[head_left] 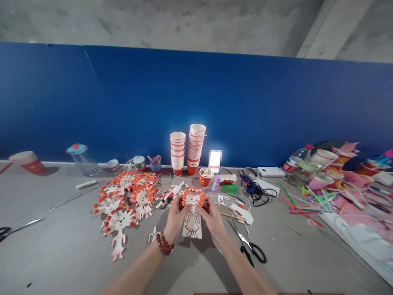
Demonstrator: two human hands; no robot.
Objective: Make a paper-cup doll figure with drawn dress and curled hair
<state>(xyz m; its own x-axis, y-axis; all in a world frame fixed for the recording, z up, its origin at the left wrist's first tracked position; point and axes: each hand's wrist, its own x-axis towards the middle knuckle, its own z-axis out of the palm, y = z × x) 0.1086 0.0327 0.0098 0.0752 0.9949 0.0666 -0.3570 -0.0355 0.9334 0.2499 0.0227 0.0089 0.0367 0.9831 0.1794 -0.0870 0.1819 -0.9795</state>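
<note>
Both hands pinch the edges of a paper doll head [193, 198], a white cut-out face ringed with orange-red paper curls. My left hand [175, 216], with a beaded bracelet at its wrist, holds one side; my right hand [213, 216] grips the other. Just below the head, between the hands, is a white paper piece with a drawn body in a dress [193, 226]; whether the two are joined I cannot tell. Left of my left hand lies a small body cut-out [152, 234]. Black-handled scissors [247, 243] rest open to the right of my right hand.
Finished-looking paper dolls [121, 221] pile up at left. Tall paper cup stacks [196, 147] stand against the blue partition [138, 102]. A glue stick [215, 183], paper scraps [242, 213] and a coiled black cable [258, 194] lie beyond. Craft clutter fills the right; more scissors [24, 226] lie far left.
</note>
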